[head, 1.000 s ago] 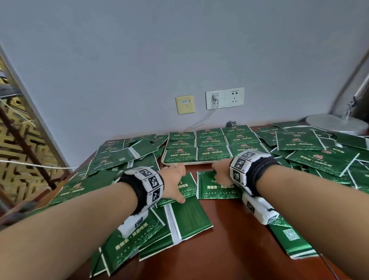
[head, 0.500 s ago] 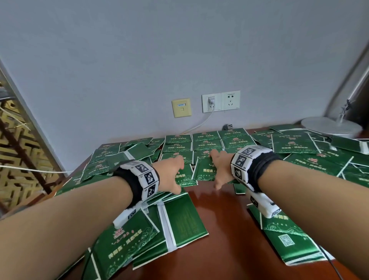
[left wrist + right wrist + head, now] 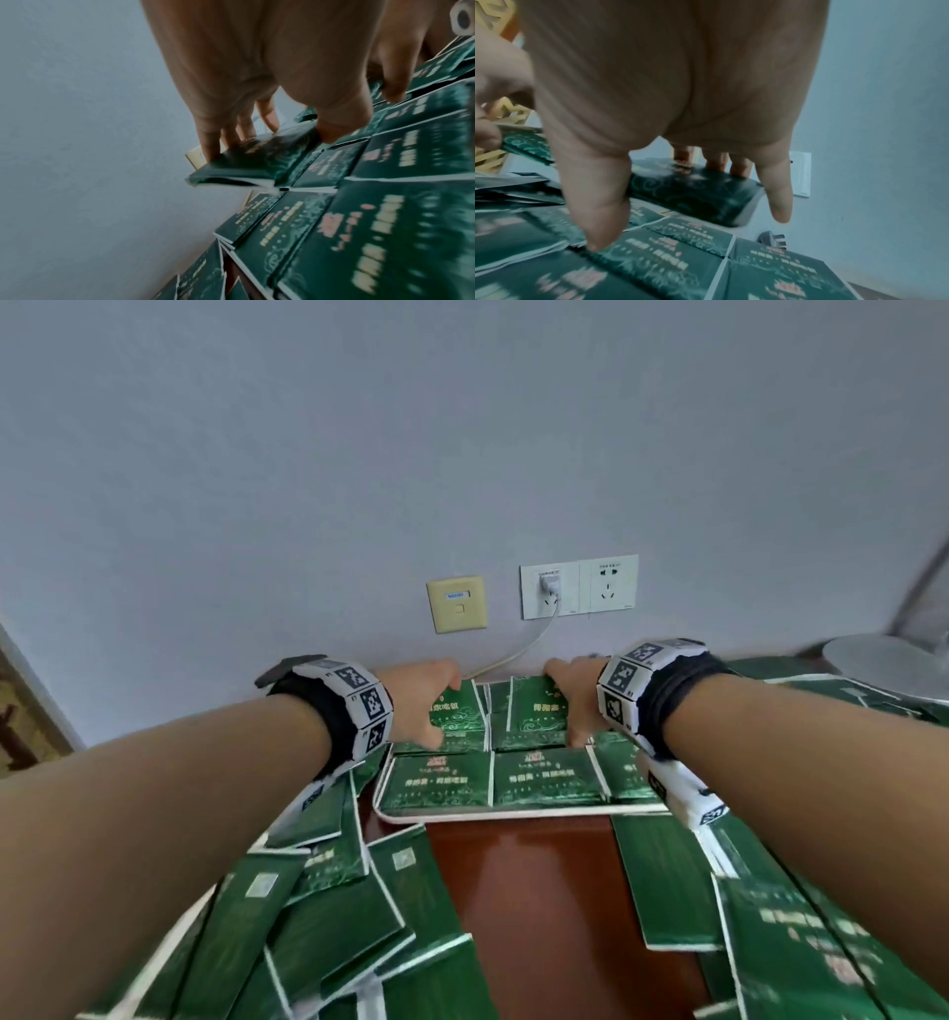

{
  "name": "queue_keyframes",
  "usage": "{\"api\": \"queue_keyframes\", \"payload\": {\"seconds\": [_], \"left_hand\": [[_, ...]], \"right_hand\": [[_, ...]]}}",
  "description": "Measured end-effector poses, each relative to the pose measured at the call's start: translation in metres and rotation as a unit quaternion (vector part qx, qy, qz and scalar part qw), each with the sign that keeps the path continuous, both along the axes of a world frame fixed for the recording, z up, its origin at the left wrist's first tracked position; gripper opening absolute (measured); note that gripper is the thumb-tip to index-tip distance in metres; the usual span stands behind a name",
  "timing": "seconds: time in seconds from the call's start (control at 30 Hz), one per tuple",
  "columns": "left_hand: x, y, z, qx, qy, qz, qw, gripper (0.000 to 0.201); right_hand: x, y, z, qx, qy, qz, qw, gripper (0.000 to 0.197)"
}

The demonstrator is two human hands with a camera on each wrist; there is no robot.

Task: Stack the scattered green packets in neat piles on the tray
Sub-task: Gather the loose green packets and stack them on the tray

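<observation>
Head view: placement step is running. Left hand is pinching a green packet, thumb at near edge, fingers at far edge, over the tray's back row. Right hand is clamping a second packet likewise, little finger free. Both arms are reaching fwd, palms down. Next move, by judgement: lower each packet square onto its pile, align edges, release. Many loose packets are lying on the bench either side.

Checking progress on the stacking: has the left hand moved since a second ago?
Yes. The left hand, gripping a green packet, has gone forward from the table in front of the tray to above its far rows.
</observation>
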State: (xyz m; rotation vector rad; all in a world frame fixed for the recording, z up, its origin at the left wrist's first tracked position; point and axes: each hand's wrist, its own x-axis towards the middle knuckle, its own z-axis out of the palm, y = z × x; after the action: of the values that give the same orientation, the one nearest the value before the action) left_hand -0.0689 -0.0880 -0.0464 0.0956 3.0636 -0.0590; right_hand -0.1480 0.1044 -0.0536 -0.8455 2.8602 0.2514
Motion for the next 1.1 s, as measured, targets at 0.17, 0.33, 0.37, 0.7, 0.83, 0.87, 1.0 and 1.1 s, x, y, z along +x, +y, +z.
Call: {"api": "queue_keyframes", "payload": {"seconds": [0.17, 0.33, 0.37, 0.7, 0.83, 0.87, 1.0, 1.1], "left_hand": [[-0.062, -0.018, -0.014, -0.016, 0.015, -0.014, 1.000, 0.057], [-0.103, -0.034, -0.032, -0.021, 0.000, -0.002, 1.000, 0.057], [-0.108, -0.037, -0.036, -0.022, -0.003, 0.002, 1.000, 0.057], [-0.123, -0.054, -0.057, -0.024, -0.039, 0.006, 0.999, 0.047], [-0.124, -0.054, -0.060, -0.016, -0.023, -0.003, 1.000, 0.046], [-0.124, -0.054, -0.060, -0.013, -0.023, -0.005, 1.000, 0.047], [-0.120, -0.049, -0.055, -0.017, -0.022, -0.011, 1.000, 0.054], [-0.108, -0.048, -0.045, -0.021, -0.018, -0.011, 1.000, 0.053]], "right_hand": [[-0.058, -0.031, -0.010, 0.019, -0.008, 0.016, 1.000, 0.081], [-0.099, -0.047, -0.019, 0.048, -0.022, 0.018, 0.998, 0.071], [-0.104, -0.049, -0.020, 0.041, -0.032, 0.021, 0.998, 0.072], [-0.121, -0.060, -0.043, 0.000, -0.031, 0.084, 0.996, 0.078], [-0.120, -0.063, -0.049, -0.013, -0.024, 0.091, 0.995, 0.075], [-0.119, -0.062, -0.048, -0.015, -0.024, 0.088, 0.996, 0.076], [-0.113, -0.059, -0.046, -0.023, -0.021, 0.077, 0.997, 0.078], [-0.104, -0.056, -0.039, -0.032, -0.017, 0.087, 0.996, 0.079]]}}
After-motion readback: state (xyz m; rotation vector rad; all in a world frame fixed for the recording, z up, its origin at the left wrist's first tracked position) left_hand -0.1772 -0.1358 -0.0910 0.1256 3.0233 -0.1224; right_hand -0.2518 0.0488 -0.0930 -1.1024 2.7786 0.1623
